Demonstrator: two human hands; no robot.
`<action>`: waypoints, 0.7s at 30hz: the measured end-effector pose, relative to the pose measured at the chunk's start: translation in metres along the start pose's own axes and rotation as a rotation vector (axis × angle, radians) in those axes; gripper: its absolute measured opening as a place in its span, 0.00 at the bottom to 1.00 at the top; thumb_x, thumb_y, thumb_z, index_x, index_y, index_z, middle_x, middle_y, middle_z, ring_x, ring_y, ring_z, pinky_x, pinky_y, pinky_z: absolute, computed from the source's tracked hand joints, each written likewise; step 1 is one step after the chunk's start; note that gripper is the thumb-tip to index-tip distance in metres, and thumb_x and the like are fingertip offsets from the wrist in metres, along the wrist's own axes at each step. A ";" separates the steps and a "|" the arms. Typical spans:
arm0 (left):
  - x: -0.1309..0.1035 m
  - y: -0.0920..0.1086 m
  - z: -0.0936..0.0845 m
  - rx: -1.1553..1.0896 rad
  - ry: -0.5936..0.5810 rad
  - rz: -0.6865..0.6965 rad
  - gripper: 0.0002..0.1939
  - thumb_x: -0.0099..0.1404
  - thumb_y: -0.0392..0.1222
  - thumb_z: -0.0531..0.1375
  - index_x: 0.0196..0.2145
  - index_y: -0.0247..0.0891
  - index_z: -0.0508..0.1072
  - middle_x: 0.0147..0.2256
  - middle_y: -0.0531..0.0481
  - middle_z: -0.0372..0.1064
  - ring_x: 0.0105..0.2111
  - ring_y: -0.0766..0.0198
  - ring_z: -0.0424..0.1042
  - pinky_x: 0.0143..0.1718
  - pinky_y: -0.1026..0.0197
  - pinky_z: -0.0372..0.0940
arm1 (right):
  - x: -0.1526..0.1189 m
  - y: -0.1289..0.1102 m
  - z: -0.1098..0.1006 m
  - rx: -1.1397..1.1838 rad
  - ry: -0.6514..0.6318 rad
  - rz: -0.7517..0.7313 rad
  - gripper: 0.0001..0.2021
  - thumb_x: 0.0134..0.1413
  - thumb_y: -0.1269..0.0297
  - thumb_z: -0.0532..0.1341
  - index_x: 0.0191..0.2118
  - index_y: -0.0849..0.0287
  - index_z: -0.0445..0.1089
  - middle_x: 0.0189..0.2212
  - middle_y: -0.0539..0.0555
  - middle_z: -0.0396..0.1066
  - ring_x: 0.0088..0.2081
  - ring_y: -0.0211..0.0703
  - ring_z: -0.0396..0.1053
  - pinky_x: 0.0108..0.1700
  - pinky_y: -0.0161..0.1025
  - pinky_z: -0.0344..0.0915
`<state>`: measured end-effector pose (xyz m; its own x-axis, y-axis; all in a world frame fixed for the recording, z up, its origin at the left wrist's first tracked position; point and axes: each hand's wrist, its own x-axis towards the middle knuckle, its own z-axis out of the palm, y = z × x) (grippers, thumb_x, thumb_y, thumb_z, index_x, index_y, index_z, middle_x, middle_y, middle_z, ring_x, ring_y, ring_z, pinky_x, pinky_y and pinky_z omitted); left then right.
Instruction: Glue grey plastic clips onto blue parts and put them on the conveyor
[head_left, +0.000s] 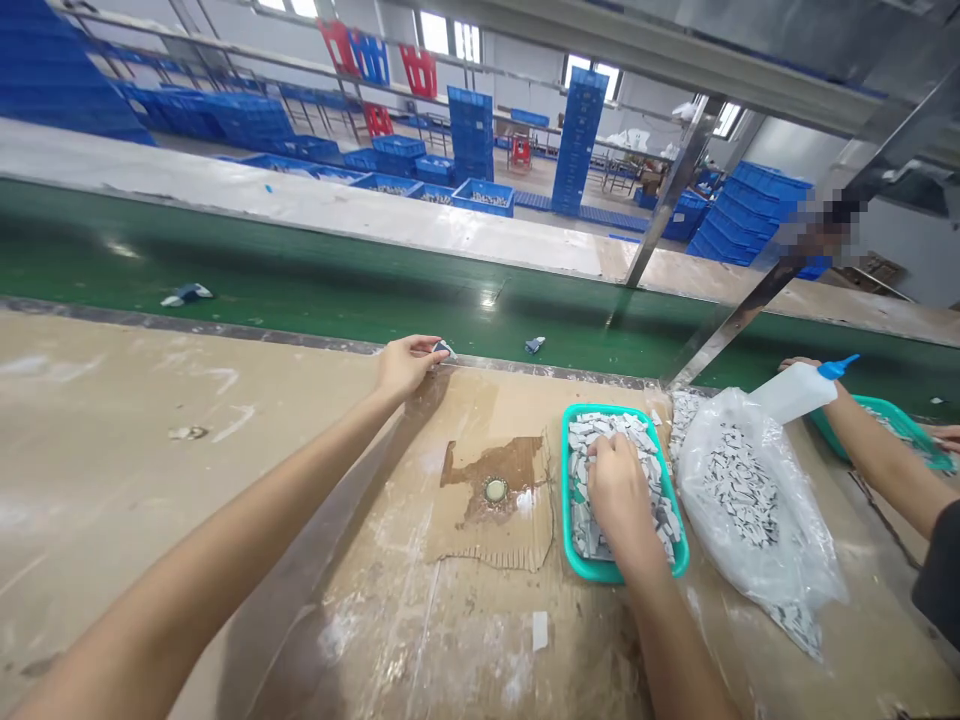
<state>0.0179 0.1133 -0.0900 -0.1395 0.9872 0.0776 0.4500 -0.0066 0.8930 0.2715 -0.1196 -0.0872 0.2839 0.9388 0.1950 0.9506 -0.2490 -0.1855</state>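
My left hand (411, 366) is closed in a pinch on a small dark and white piece (444, 349), at the metal edge beside the green belt (337, 290). My right hand (618, 480) reaches into a teal basket (568, 540) filled with small flat white and grey pieces (600, 428). Its fingers are bent down among them, and what they grip, if anything, is too small to make out. Between my hands a round cap (495, 489) lies on a torn cardboard sheet (480, 540) with a brown stain.
A clear bag (795, 500) of small pieces lies right of the basket, near a white bottle (795, 392) with a blue nozzle. A co-worker's arm (885, 450) is at the right. Dark and white pieces (187, 294) rest on the belt. A metal post (739, 320) slants behind.
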 end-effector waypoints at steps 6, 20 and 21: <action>0.042 0.001 0.042 0.101 0.126 -0.048 0.20 0.57 0.41 0.65 0.47 0.33 0.75 0.43 0.37 0.75 0.47 0.49 0.71 0.48 0.52 0.64 | 0.003 0.008 -0.001 0.260 0.014 -0.025 0.11 0.50 0.81 0.55 0.33 0.59 0.70 0.35 0.55 0.71 0.40 0.47 0.68 0.43 0.39 0.62; 0.015 0.036 0.119 0.156 -0.107 0.093 0.19 0.49 0.53 0.70 0.32 0.35 0.77 0.53 0.29 0.64 0.60 0.29 0.50 0.59 0.36 0.44 | 0.022 0.035 -0.023 1.304 -0.137 0.241 0.22 0.46 0.57 0.67 0.47 0.60 0.76 0.37 0.56 0.76 0.33 0.41 0.74 0.40 0.41 0.72; 0.015 0.036 0.118 0.050 -0.102 0.074 0.17 0.48 0.50 0.72 0.31 0.35 0.77 0.52 0.30 0.66 0.61 0.30 0.50 0.60 0.37 0.43 | 0.022 0.034 -0.026 1.338 -0.157 0.242 0.21 0.46 0.57 0.67 0.46 0.60 0.77 0.38 0.56 0.77 0.33 0.41 0.75 0.41 0.42 0.72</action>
<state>0.1359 0.1467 -0.1090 -0.0150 0.9954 0.0942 0.4994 -0.0742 0.8632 0.3136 -0.1134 -0.0645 0.3217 0.9443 -0.0690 0.0082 -0.0756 -0.9971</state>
